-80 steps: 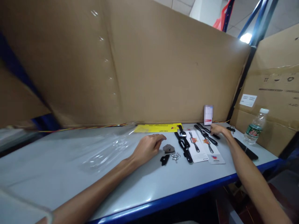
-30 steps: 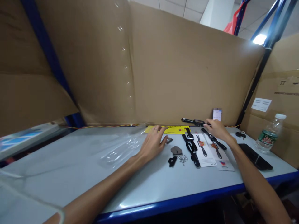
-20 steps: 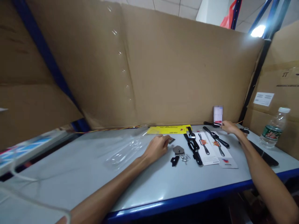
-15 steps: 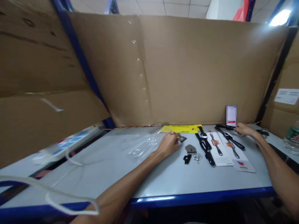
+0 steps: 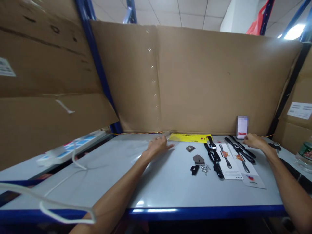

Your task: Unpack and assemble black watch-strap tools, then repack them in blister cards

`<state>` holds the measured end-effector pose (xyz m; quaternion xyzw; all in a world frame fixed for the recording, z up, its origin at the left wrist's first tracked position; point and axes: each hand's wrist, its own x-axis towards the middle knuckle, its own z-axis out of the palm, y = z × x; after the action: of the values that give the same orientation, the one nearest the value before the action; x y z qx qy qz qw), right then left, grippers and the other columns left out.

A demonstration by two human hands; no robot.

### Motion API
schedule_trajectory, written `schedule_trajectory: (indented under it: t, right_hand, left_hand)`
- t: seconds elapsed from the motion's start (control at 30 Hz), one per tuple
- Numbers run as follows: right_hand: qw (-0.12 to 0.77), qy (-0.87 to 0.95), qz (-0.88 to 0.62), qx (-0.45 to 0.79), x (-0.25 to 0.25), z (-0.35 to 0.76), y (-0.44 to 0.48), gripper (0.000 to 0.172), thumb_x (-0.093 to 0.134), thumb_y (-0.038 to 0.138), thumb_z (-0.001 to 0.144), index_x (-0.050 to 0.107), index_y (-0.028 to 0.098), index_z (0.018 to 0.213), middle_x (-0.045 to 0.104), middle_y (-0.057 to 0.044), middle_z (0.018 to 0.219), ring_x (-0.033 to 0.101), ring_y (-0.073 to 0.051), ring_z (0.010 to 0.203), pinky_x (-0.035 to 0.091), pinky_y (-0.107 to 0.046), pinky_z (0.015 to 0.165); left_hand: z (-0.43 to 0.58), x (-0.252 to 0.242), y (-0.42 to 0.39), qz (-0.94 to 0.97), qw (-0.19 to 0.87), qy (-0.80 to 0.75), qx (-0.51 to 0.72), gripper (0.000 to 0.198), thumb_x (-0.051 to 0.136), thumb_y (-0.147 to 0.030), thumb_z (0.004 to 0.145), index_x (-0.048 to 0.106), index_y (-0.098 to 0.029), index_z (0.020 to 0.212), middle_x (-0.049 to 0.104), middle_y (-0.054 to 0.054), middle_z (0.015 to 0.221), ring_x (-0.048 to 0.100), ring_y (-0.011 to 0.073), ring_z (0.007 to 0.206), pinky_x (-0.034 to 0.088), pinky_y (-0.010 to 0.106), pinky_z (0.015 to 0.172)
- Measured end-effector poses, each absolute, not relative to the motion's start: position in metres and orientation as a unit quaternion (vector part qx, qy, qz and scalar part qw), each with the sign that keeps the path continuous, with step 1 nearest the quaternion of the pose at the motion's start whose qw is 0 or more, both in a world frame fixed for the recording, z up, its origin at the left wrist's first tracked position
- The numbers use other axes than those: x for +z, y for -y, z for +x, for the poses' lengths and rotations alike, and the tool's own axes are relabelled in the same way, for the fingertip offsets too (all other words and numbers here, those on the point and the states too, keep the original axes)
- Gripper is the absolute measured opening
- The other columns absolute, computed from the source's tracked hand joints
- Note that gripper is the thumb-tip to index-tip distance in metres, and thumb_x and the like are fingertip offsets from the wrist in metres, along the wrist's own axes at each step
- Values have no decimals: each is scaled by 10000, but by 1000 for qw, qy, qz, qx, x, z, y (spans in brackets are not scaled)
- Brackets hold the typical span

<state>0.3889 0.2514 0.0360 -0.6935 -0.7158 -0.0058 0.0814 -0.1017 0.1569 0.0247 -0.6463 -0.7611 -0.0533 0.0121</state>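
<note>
My left hand (image 5: 157, 146) is over the back middle of the table, thumb stretched away from the curled fingers. It is at a crumpled clear plastic wrapper (image 5: 136, 158), partly hidden behind it. My right hand (image 5: 254, 142) reaches beside the phone (image 5: 242, 127), fingers extended just above a black spokeshave body (image 5: 245, 147); contact is unclear. Another black spokeshave body (image 5: 235, 145) lies alongside. Between my hands are more black spokeshave parts (image 5: 214, 156), a grey blade (image 5: 190, 148), a grey metal plate (image 5: 199, 159), a small black plate (image 5: 194, 170) and silver screws (image 5: 205, 169).
A yellow printed sheet (image 5: 187, 138) lies at the back. Two printed cards (image 5: 231, 172) (image 5: 255, 182) lie right of the parts. A white power strip (image 5: 70, 151) and a white cable (image 5: 65, 201) are at the left; a clear bottle (image 5: 304, 152) is far right. Cardboard (image 5: 207, 81) walls the back.
My left hand has moved left, away from the grey blade, with the clear wrapper shifting too. The spokeshave body near the phone now lies slanted beside the other one; my right hand has lifted slightly.
</note>
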Motion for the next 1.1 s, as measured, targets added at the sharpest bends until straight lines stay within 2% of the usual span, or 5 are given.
schedule_trajectory:
  t: [0.3, 0.5, 0.67, 0.8, 1.1]
  right_hand:
    - [-55, 703, -709, 20, 61, 343, -206, 298, 706, 421, 783, 704, 123, 782, 693, -100, 743, 661, -215, 678, 419, -260, 554]
    - [-59, 665, -743, 53, 67, 338, -198, 265, 769, 374, 721, 710, 126, 793, 657, -48, 647, 658, -191, 662, 443, -251, 590]
    - [-67, 662, -743, 73, 65, 332, -195, 190, 760, 313, 716, 690, 141, 753, 643, -37, 624, 642, -172, 631, 449, -249, 584]
    - [-81, 654, -748, 81, 60, 323, -196, 109, 733, 211, 692, 665, 131, 718, 626, -38, 601, 629, -174, 602, 452, -254, 562]
    - [-52, 681, -719, 125, 48, 343, -210, 75, 683, 176, 689, 632, 140, 731, 597, -8, 635, 569, -137, 567, 439, -232, 514]
  left_hand:
    - [-96, 31, -148, -680, 59, 729, -53, 542, 609, -445, 827, 570, -106, 1249, 618, 276, 1232, 591, 428, 1143, 474, 488, 888]
    - [-69, 66, -124, -670, 75, 670, -310, 645, 575, -596, 810, 574, -140, 1267, 613, 256, 1157, 605, 466, 1087, 483, 559, 853]
    - [-45, 83, -110, -567, -286, 484, -602, 508, 584, -522, 816, 613, -163, 1174, 678, 139, 1075, 667, 319, 1002, 554, 445, 832]
    - [-34, 68, -111, -400, -586, 353, -611, 484, 450, -482, 928, 590, -110, 1204, 686, 183, 1071, 685, 269, 1001, 579, 391, 833]
    - [-16, 40, -114, -348, -717, 289, -530, 599, 433, -496, 954, 431, -135, 1432, 677, 169, 1042, 681, 233, 902, 528, 414, 923]
